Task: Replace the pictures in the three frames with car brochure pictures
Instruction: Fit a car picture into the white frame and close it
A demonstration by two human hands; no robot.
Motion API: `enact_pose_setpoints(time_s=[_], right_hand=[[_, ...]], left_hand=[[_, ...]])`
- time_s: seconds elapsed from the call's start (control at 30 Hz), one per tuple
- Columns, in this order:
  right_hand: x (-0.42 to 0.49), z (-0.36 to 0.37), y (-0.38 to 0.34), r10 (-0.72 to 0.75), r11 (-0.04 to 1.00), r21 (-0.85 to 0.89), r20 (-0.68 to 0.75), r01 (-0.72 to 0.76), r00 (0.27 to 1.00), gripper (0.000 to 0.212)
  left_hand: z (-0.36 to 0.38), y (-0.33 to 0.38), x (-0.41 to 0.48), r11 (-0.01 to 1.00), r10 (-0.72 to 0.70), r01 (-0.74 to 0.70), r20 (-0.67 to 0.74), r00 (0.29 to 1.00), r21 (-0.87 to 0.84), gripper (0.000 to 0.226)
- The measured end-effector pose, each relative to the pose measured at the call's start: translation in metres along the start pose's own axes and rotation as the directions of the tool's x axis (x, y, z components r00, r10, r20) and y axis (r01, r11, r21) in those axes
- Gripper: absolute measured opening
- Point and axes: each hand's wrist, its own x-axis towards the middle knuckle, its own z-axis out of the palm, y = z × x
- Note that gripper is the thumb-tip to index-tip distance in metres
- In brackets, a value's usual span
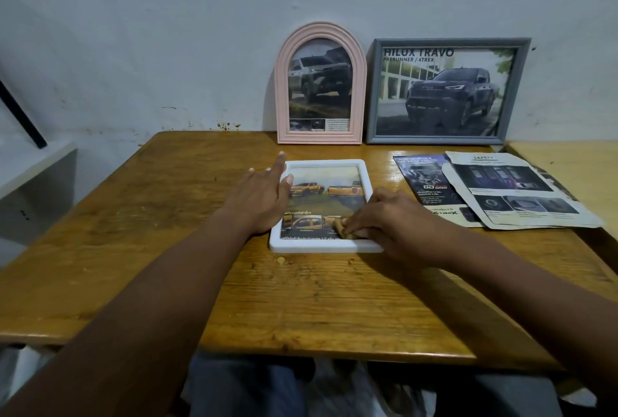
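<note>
A white rectangular frame (364,179) lies flat in the middle of the wooden table, with a brochure picture of orange pickup trucks (321,189) in it. My left hand (261,195) rests flat with straight fingers on the frame's left edge. My right hand (391,219) has its fingers curled and presses down on the picture at the frame's lower right corner. A pink arched frame (282,88) and a grey rectangular frame (374,92) stand against the wall at the back, each showing a pickup truck picture.
Cut brochure pages (501,189) lie on the table to the right of the white frame. A second, lighter table (568,162) adjoins on the right. A white shelf (33,169) stands at the left. Small crumbs lie near the frame's front edge.
</note>
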Motion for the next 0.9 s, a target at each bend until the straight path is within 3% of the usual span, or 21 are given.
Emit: enact_pose_setpoints(time_s=[0.17,0.2,0.27,0.33,0.43,0.5,0.57,0.63,0.7,0.9], right_hand=[[-0.001,-0.009,-0.007,-0.038,0.957,-0.286,0.061,0.054,0.997,0.022],[0.0,-0.016,-0.01,-0.008,0.966,-0.256,0.078,0.027,0.997,0.019],[0.005,-0.037,-0.011,0.144,0.988,0.036,0.091,-0.148,0.985,0.02],[0.018,-0.056,0.002,0.297,0.925,0.265,-0.055,-0.273,0.953,0.019],[0.056,-0.059,0.023,0.438,0.886,0.289,-0.272,-0.362,0.857,0.021],[0.082,-0.044,0.03,0.471,0.87,0.297,-0.268,-0.393,0.84,0.021],[0.1,-0.02,0.038,0.47,0.876,0.217,-0.182,-0.43,0.864,0.018],[0.103,0.003,0.042,0.443,0.896,0.029,-0.097,-0.443,0.891,0.016],[0.096,0.018,0.041,0.411,0.903,-0.088,-0.113,-0.421,0.905,0.021],[0.069,0.031,0.031,0.364,0.921,-0.066,-0.212,-0.385,0.907,0.012]], left_hand=[[-0.001,0.001,0.0,0.998,0.017,-0.018,0.009,1.0,0.056,0.063],[-0.001,0.001,0.001,0.997,0.017,-0.018,0.015,1.0,0.069,0.064],[-0.001,-0.001,0.005,0.994,0.019,-0.023,0.038,0.999,0.103,0.068],[-0.002,-0.001,0.011,0.991,0.015,-0.025,0.077,0.997,0.128,0.071],[-0.005,-0.003,0.021,0.998,-0.03,0.023,0.126,0.992,0.052,0.078],[-0.007,-0.004,0.026,0.998,-0.052,0.055,0.117,0.992,-0.024,0.084],[-0.006,0.003,0.024,0.999,-0.041,0.043,0.053,0.998,-0.025,0.082],[-0.001,0.017,0.014,0.999,0.024,-0.024,0.014,1.0,-0.041,0.074],[0.008,0.03,0.002,0.992,0.122,-0.12,0.058,0.991,-0.043,0.072],[0.02,0.039,-0.007,0.992,0.122,-0.118,0.095,0.988,-0.046,0.075]])
